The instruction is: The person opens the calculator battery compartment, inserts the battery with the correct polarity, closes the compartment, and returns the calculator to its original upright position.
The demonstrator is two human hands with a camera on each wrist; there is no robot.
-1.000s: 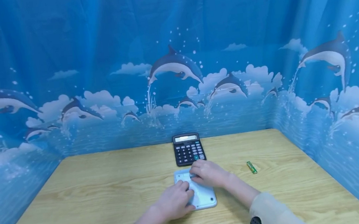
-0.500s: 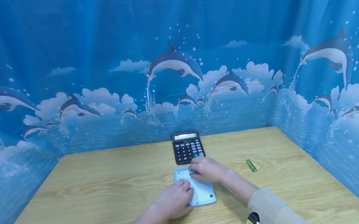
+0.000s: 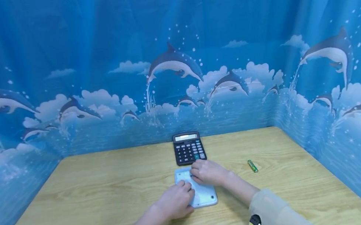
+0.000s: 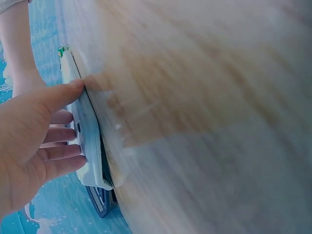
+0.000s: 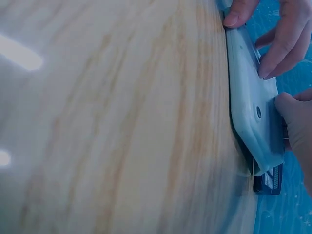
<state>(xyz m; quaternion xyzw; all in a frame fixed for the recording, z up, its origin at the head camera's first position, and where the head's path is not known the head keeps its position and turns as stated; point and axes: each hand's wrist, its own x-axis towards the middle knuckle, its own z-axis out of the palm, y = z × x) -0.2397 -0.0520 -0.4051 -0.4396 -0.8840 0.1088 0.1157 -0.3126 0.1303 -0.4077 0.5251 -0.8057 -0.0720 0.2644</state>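
A person's bare hands work over a pale blue slab [image 3: 206,195] lying flat near the middle of a wooden table [image 3: 102,188]. The left hand [image 3: 176,202] rests on the slab from its left side: fingers loosely bent and a little apart, their tips on the upper face, thumb set at the near edge. The right hand [image 3: 207,172] reaches in from the right to the slab's far right part, fingers and thumb drawn close together; whether they pinch something there cannot be told, as the hand covers the spot. The slab's near right corner, marked with a small dark dot, shows beyond both hands.

Just past the slab's far edge, a narrow strip of wood away, lies a black calculator [image 3: 189,149], its top close to the table's far edge. There the table meets a blue curtain [image 3: 108,35] printed with dolphins, which also rises along both sides. A green battery [image 3: 252,166] lies right of the right forearm, well apart from the slab and inside the table's right edge. Left of the slab, a broad stretch of wood runs to the left edge; a narrower one runs right of the battery.
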